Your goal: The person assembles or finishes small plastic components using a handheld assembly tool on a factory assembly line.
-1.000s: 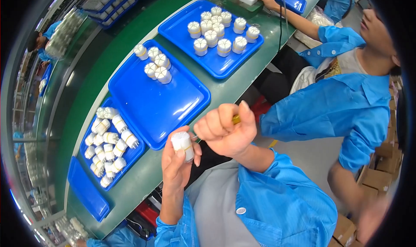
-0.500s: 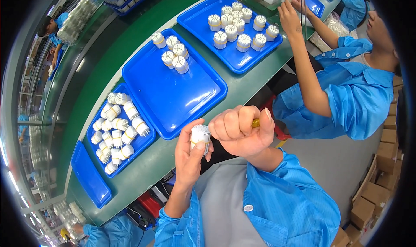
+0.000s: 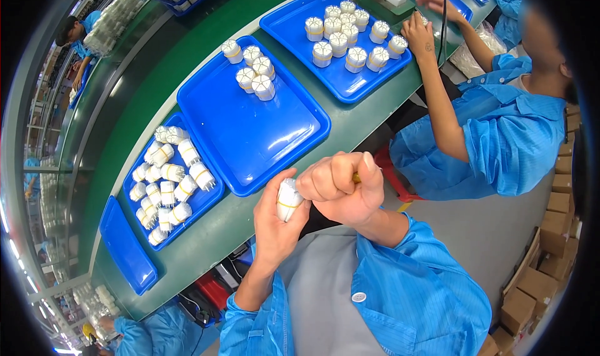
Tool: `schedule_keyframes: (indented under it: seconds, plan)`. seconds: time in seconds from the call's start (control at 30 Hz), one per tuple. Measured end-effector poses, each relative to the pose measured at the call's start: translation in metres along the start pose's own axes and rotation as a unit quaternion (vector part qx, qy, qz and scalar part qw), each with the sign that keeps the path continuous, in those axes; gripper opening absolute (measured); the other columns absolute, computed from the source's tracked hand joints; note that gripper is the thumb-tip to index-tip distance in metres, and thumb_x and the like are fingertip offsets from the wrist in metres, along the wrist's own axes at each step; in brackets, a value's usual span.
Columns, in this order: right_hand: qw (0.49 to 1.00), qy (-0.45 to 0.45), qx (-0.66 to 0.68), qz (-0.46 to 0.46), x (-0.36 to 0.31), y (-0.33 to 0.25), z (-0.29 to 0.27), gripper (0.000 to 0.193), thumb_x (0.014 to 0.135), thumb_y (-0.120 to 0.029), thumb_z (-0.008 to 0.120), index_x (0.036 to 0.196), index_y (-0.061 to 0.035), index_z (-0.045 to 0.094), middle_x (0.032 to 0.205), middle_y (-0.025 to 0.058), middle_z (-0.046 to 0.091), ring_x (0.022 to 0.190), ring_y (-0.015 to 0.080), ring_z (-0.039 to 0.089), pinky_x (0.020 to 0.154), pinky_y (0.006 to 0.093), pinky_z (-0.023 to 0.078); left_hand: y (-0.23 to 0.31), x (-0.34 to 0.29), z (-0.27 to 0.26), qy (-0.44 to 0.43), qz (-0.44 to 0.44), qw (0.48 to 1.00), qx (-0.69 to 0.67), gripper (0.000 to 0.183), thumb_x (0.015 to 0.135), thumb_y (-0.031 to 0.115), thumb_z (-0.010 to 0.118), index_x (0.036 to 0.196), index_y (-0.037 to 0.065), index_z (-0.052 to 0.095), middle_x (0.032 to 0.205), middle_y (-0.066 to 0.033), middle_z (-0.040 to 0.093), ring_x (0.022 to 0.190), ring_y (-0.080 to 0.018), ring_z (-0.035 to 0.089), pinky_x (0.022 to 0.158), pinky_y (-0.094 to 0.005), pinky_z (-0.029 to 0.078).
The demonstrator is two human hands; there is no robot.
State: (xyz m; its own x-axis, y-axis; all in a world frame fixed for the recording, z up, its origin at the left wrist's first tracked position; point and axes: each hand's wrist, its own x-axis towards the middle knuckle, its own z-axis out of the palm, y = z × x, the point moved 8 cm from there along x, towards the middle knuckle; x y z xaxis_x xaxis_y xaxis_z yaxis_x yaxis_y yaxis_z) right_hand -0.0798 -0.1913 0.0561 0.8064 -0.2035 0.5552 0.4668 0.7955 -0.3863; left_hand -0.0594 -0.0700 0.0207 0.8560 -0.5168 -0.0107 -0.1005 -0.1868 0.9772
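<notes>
My left hand is closed around a white cylindrical part with a thin yellow band about it, held upright in front of my chest. Pressed against the top right of that part is my right hand, curled into a fist. A bit of a yellow handle pokes out between the fingers and thumb; the rest of this tool is hidden in the fist. Nearest beyond my hands lies a large blue tray, with several similar banded white parts standing at its far end.
To the left, a smaller blue tray carries many banded white parts, beside a narrow blue tray. Another blue tray with standing parts is at the far right. A co-worker sits right of me; cardboard boxes are stacked beyond.
The white part has turned in my left hand, showing its band from the front. My right fist has shifted slightly left. The co-worker's hands have moved apart and one is lower.
</notes>
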Motion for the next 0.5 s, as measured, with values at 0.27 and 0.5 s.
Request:
schedule_keyframes:
  seconds: [0.27, 0.5]
  plan:
    - [0.993, 0.075, 0.087, 0.029, 0.01, 0.001, -0.01, 0.054, 0.103, -0.048, 0.025, 0.064, -0.0124, 0.034, 0.056, -0.0009, 0.034, 0.048, 0.0133, 0.027, 0.052, 0.0311, 0.026, -0.021, -0.001, 0.008, -0.053, -0.088, 0.958, -0.266, 0.046, 0.087, 0.008, 0.065, 0.129, -0.002, 0.049, 0.099, -0.0105, 0.059, 0.078, -0.0133, 0.058, 0.063, -0.0269, 0.049]
    - [0.998, 0.02, 0.05, -0.03, 0.005, -0.018, 0.0, 0.054, 0.103, -0.047, 0.025, 0.064, -0.0115, 0.035, 0.058, 0.0008, 0.038, 0.053, 0.0141, 0.03, 0.055, 0.0313, 0.031, -0.009, -0.001, 0.011, -0.062, -0.072, 0.919, -0.382, 0.049, 0.093, 0.018, 0.06, 0.134, -0.002, 0.042, 0.095, -0.0099, 0.059, 0.07, -0.0116, 0.056, 0.055, -0.0248, 0.046]
